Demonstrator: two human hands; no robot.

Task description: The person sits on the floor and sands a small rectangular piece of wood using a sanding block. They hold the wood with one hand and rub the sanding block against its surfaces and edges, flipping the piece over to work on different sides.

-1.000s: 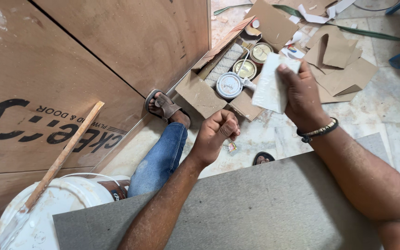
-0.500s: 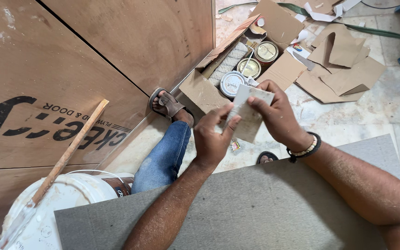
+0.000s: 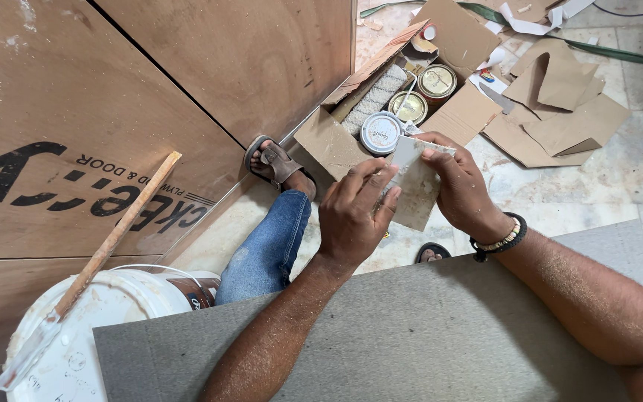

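Folding a pale sheet of paper (image 3: pixel 411 160) with both hands, out over the edge of the grey board (image 3: pixel 426 342).

Left hand (image 3: pixel 355 216) has fingers closed on the sheet's lower left edge, thumb side hidden; right hand (image 3: pixel 459 186) pinches the top right corner between thumb and fingertips. Sheet sits between the two grips, partly creased and not flat, so my read is the fold is started, not finished. Just beyond the grip: open cardboard box (image 3: pixel 329 138) with round tins (image 3: pixel 381 132) and a roller (image 3: pixel 373 97). Left and below: white bucket (image 3: pixel 91 327) with a wooden stick (image 3: pixel 117 234) standing in it, untouched. Grey board surface looks bare.
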